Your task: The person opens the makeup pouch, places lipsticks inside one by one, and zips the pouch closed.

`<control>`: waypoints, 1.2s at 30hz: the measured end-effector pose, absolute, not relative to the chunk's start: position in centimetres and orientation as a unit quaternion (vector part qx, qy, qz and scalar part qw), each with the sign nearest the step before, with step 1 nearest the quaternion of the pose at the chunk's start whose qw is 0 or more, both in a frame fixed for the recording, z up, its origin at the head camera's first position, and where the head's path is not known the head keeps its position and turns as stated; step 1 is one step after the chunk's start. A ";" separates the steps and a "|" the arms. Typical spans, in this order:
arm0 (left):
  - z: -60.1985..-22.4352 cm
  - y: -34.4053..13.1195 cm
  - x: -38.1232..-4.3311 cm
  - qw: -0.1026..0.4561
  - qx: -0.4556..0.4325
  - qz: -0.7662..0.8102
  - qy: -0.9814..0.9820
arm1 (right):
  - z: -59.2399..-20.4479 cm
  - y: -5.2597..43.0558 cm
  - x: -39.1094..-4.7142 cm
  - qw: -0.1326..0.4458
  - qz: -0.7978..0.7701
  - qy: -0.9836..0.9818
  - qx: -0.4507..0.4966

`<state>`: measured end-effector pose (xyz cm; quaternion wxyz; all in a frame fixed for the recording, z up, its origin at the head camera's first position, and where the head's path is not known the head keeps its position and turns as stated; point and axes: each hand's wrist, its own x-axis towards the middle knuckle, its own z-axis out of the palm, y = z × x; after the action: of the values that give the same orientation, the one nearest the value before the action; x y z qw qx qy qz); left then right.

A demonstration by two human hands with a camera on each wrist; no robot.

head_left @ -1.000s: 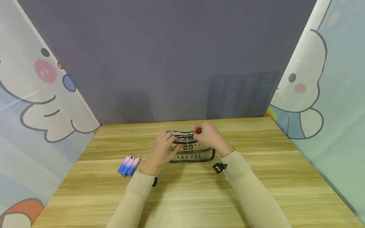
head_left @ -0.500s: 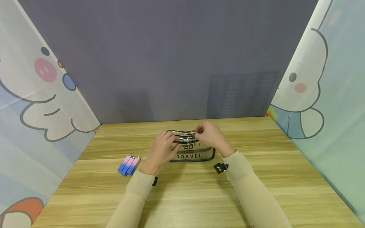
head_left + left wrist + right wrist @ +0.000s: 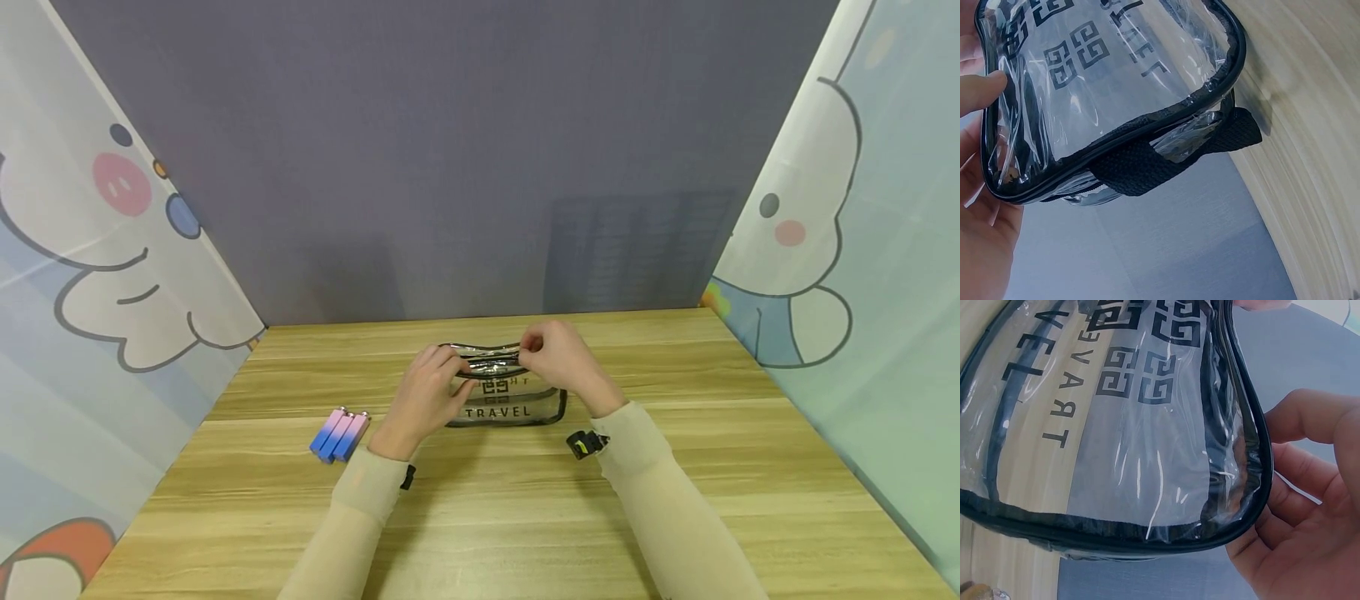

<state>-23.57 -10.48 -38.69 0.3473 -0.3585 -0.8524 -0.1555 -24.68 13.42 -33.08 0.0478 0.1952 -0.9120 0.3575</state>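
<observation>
A clear plastic toiletry bag (image 3: 510, 400) with black piping and the word TRAVEL stands on the wooden table in front of me. My left hand (image 3: 426, 387) holds its upper left edge, the thumb on the near side, as the left wrist view also shows. My right hand (image 3: 555, 354) pinches at the zipper along the bag's top, toward the right end; its fingertips hide whatever tab lies between them. In the left wrist view a black webbing strap (image 3: 1132, 169) loops from the bag's end. The see-through walls show nothing inside.
Three slim pink-to-blue sticks (image 3: 340, 435) with small metal ends lie side by side on the table (image 3: 480, 533), left of my left forearm. A grey panel (image 3: 450, 167) rises behind the table's far edge. Cartoon-printed curtains (image 3: 795, 233) flank both sides.
My right hand has slid a little to the right along the bag's top edge. The left hand and the bag have stayed put.
</observation>
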 end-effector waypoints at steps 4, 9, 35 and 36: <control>-38.8 -10.5 -23.6 0.345 -0.358 -0.153 -0.854 | -33.2 13.6 -24.7 0.046 0.356 -0.914 0.191; -38.7 -10.5 -23.6 0.346 -0.361 -0.153 -0.852 | -33.3 13.7 -24.7 0.051 0.355 -0.914 0.190; -38.7 -10.6 -23.8 0.338 -0.359 -0.146 -0.858 | -33.7 15.0 -24.7 0.055 0.371 -0.911 0.170; -38.8 -10.6 -23.8 0.338 -0.359 -0.145 -0.858 | -33.7 15.0 -24.7 0.054 0.371 -0.911 0.170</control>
<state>-23.80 -10.58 -38.75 0.3380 -0.3585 -0.8580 -0.1449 -24.71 15.04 -33.75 0.0543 0.1702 -0.9113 0.3709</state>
